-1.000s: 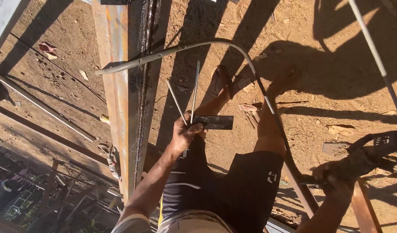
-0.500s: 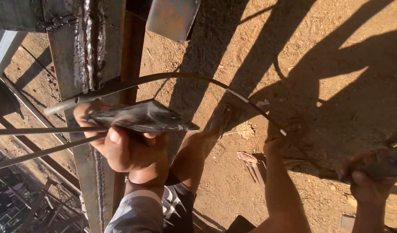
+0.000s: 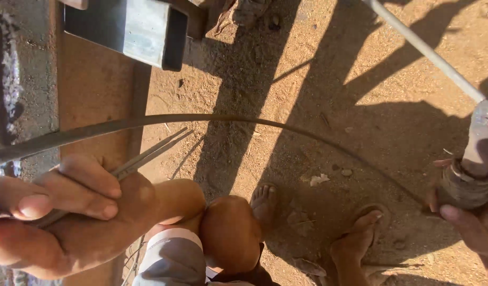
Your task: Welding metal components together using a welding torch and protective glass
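- While I am watching remotely, the left hand (image 3: 69, 212) is now gripping thin rods (image 3: 148, 156) closer to camera;
- the right hand (image 3: 474, 222) is clasping a wrapped handle (image 3: 466, 185); the dark cable (image 3: 228, 119) is arching between.

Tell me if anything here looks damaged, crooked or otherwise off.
The weld seam down the steel beam at far left looks lumpy and uneven. The dark cable bows in an arc toward the right hand. The feet are in open sandals beside steelwork. Nothing looks spilled.
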